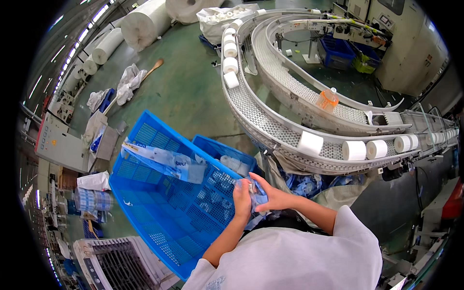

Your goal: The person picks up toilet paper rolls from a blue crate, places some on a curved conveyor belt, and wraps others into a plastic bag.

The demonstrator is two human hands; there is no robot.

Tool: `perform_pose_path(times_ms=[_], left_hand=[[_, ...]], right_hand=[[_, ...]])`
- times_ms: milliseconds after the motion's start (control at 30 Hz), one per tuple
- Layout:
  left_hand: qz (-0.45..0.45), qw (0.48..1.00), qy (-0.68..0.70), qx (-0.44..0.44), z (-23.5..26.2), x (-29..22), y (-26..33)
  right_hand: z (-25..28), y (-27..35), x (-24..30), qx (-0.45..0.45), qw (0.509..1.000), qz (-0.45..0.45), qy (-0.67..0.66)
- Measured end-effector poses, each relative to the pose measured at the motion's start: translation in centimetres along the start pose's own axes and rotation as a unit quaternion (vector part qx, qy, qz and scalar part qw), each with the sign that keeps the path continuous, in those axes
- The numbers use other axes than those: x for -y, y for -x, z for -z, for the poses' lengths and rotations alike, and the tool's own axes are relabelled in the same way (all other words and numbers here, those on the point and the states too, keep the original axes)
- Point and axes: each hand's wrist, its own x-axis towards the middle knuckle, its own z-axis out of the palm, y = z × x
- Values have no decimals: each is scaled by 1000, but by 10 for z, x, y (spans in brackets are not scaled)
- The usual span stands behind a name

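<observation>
My left hand (pixel 241 199) and my right hand (pixel 271 194) meet over the near right rim of a large blue plastic crate (pixel 162 217). Between them is a crumpled piece of clear plastic film (pixel 257 195) with blue patches, and the fingers of both hands close round it. How far the film reaches below the hands is hidden. A printed blue and white plastic bag (pixel 169 162) hangs flattened across the far side of the crate. Through the crate's mesh, pale round shapes show, too unclear to name.
A curved conveyor (pixel 263 118) carries several white paper rolls (pixel 310 143) and an orange-labelled bottle (pixel 328 99). A smaller blue crate (pixel 227 157) stands behind the large one. A slatted grey unit (pixel 123 263) is at lower left. Large paper rolls (pixel 145 24) lie far back.
</observation>
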Motion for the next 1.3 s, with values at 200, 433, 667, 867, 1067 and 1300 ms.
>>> perform_pose_path(times_ms=[200, 433, 667, 867, 1067, 1300], left_hand=[[114, 987, 108, 42, 26, 8, 5], [110, 984, 135, -25, 66, 12, 32], [116, 965, 157, -174, 90, 13, 62], [92, 961, 161, -203, 113, 15, 71], [112, 963, 159, -186, 117, 16, 69], [111, 981, 127, -98, 95, 1, 55]], right_hand=[[64, -24, -52, -101, 957, -118, -245], [143, -141, -178, -375, 925, -63, 22], [190, -196, -210, -479, 781, -72, 394], [223, -130, -227, -580, 756, -106, 284], [229, -42, -172, -405, 737, 17, -541], [225, -34, -193, -408, 825, -60, -386]])
